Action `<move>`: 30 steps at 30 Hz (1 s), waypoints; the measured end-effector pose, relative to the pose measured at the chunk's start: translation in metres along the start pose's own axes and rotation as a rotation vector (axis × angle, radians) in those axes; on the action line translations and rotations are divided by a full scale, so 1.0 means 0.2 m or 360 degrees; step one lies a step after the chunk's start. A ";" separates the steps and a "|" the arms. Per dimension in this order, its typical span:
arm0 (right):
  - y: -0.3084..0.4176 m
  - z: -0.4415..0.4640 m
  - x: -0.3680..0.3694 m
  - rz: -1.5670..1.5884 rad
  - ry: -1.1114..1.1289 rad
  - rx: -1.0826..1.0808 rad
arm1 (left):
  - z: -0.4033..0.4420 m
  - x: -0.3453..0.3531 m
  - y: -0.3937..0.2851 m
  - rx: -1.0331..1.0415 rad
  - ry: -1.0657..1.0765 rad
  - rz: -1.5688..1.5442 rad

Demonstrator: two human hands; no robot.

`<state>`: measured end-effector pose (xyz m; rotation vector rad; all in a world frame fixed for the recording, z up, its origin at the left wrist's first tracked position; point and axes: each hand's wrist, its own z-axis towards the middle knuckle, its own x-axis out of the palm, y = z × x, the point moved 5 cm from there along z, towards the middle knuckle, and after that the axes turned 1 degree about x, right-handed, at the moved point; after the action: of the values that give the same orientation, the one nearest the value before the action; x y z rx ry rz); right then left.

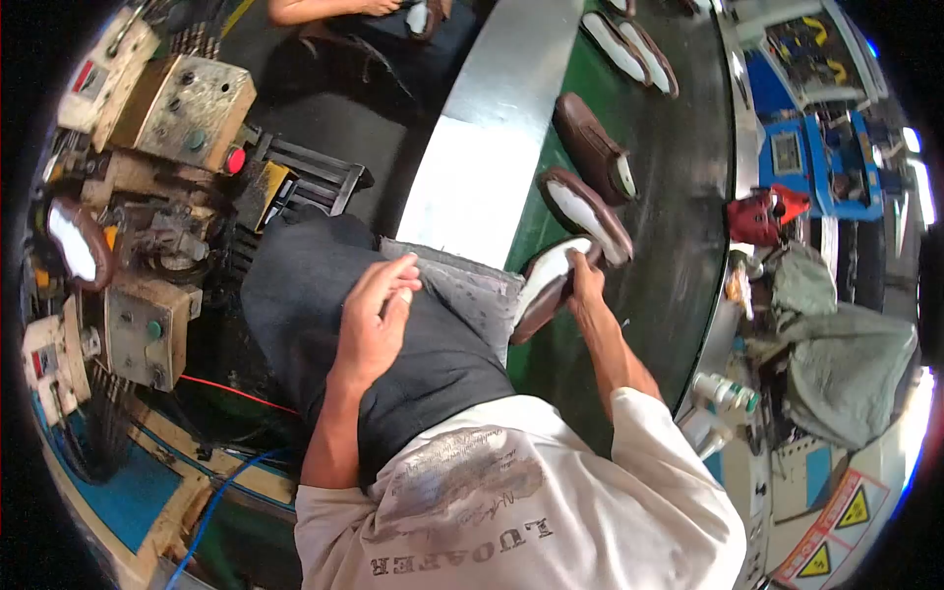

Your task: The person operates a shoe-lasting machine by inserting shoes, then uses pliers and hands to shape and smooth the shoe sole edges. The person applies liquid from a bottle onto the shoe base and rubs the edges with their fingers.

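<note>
My right hand [587, 280] is closed on the near edge of a brown shoe [541, 283] whose white underside faces up. That shoe lies at the side of the green conveyor belt [536, 369], against a grey cloth pad [462, 285] on my lap. A second brown shoe [587, 214], also white side up, touches it just beyond. Farther along, another brown shoe [593, 147] shows its upper. My left hand [374, 324] hovers over my dark trousers near the pad, holding nothing, its fingers partly bent and the thumb apart.
A metal ledge [482, 147] runs beside the belt. More shoes [629, 51] lie farther up it. On the left stands a machine with a control box [187, 108] and a shoe [79, 241] on it. Another person's arm [329, 8] holds a shoe at the top.
</note>
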<state>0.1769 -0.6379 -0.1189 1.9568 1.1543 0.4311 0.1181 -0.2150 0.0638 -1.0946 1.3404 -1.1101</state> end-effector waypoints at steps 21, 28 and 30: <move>0.12 -1.25 0.78 0.0104 0.1567 0.0307 | -0.26 -0.71 0.04 0.0081 -0.1108 0.0021; 0.19 -1.68 1.27 -0.1390 0.2285 -0.1221 | -0.45 -0.78 -0.03 0.0065 -0.1146 0.0709; 0.18 -1.71 1.50 -0.1392 0.2353 -0.1051 | -0.41 -0.76 -0.05 0.0071 -0.1128 0.0678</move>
<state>0.1383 -0.2331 0.0887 0.1981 2.1327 1.5803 0.0445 -0.0635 0.1010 -0.9754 0.9057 -0.3719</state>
